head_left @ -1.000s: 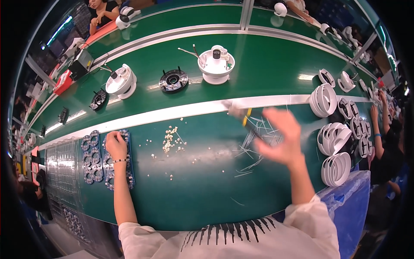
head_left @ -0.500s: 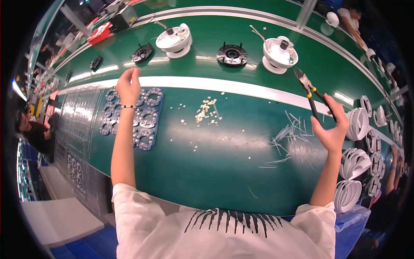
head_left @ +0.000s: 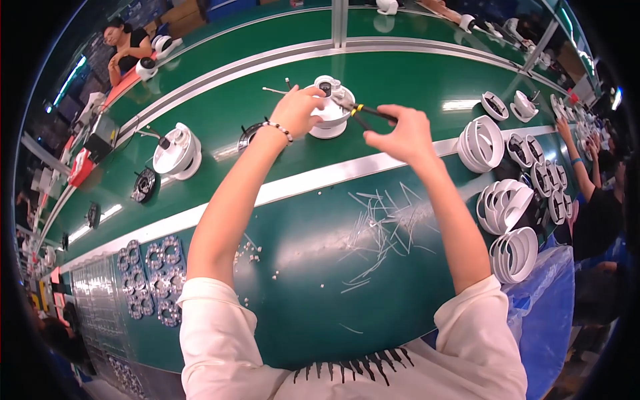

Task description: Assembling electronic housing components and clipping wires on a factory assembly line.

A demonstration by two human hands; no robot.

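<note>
**White round plastic housing on the far belt lane, trimmed with cutters**

White round plastic housing (head_left: pixel 331 110) stands upright on the green conveyor belt (head_left: pixel 413 80), beyond the pale dividing strip. My left hand (head_left: pixel 298 111) grips its near rim, fingers closed on it. My right hand (head_left: pixel 399 133) is clenched around the black-and-yellow-handled side cutters (head_left: pixel 363 113), tips at the housing's top. I judge a steady housing and a flush cut matter most. Clipped white tie ends (head_left: pixel 380 230) litter the near lane.
</note>
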